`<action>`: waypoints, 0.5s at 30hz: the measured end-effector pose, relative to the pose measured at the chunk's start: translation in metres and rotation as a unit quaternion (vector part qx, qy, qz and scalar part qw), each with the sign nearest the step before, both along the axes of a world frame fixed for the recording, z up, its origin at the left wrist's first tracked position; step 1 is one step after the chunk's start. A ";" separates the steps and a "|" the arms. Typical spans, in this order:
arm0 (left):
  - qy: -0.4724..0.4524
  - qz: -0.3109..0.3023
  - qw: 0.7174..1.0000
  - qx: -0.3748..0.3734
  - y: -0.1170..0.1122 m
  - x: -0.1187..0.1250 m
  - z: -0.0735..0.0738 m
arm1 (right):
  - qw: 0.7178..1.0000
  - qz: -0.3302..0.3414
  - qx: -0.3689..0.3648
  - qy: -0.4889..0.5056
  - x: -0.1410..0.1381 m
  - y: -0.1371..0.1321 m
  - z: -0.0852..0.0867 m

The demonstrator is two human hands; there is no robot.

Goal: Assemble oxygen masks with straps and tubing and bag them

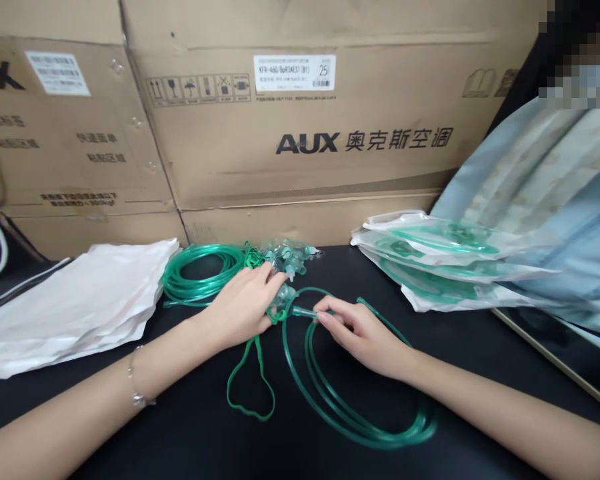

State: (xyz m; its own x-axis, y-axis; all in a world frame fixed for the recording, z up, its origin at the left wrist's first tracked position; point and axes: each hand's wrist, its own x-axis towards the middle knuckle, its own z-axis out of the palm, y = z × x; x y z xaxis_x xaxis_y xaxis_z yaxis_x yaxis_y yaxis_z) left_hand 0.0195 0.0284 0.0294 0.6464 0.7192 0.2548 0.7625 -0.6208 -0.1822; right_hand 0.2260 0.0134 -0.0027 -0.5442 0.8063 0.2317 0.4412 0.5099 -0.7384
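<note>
My left hand (247, 300) is closed round a small clear-green oxygen mask (283, 300), partly hidden by the fingers. Its green elastic strap (231, 393) hangs in a loop onto the dark tabletop. Between thumb and fingers, my right hand (363, 333) pinches the end of a green oxygen tube, close to its flared connector (304, 312). That connector points at the mask; whether they touch I cannot tell. The tube (350, 423) lies in loose coils below my right hand, and its other end (363, 301) shows just behind that hand.
Behind my left hand lie more masks (293, 257) and coiled green tubing (173, 277). White pouches (80, 293) are stacked at left. Filled clear bags (425, 267) are piled at right, beside a person in a light blue garment (555, 200). Cardboard boxes (220, 160) stand at the back.
</note>
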 end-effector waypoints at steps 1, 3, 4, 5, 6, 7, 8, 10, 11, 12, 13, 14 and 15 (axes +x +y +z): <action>0.029 0.024 0.999 0.004 -0.001 -0.002 0.005 | 1.000 -0.017 -0.014 0.007 0.000 0.000 -0.002; 0.061 0.070 0.996 0.002 -0.001 -0.007 0.017 | 0.998 -0.046 -0.035 0.019 0.000 -0.001 -0.002; 0.055 0.087 0.995 -0.004 -0.001 -0.010 0.023 | 0.997 -0.055 -0.040 0.023 0.000 -0.001 -0.001; 0.032 0.094 0.995 -0.020 0.000 -0.012 0.028 | 0.997 -0.059 -0.041 0.025 0.000 -0.001 0.000; -0.006 0.089 0.995 -0.048 0.001 -0.014 0.032 | 0.997 -0.060 -0.039 0.027 0.000 0.000 0.000; -0.054 0.073 0.992 -0.089 0.002 -0.016 0.035 | 0.997 -0.056 -0.038 0.028 0.000 0.000 0.000; -0.104 0.046 0.984 -0.136 0.004 -0.018 0.036 | 0.997 -0.053 -0.039 0.033 0.001 0.000 0.000; -0.182 -0.017 0.958 -0.222 0.008 -0.020 0.034 | 0.996 -0.044 -0.054 0.048 0.002 0.001 0.000; -0.206 -0.043 0.945 -0.251 0.009 -0.020 0.031 | 0.996 -0.039 -0.065 0.056 0.003 0.001 0.000; -0.225 -0.060 0.934 -0.269 0.011 -0.020 0.028 | 0.995 -0.033 -0.075 0.065 0.003 0.001 0.000; -0.243 -0.070 0.926 -0.281 0.012 -0.020 0.024 | 0.994 -0.026 -0.083 0.071 0.004 0.001 0.001; -0.262 -0.072 0.918 -0.290 0.012 -0.019 0.021 | 0.993 -0.019 -0.089 0.073 0.004 0.000 0.001; -0.281 -0.068 0.910 -0.297 0.012 -0.018 0.018 | 0.993 -0.013 -0.094 0.072 0.004 0.000 0.002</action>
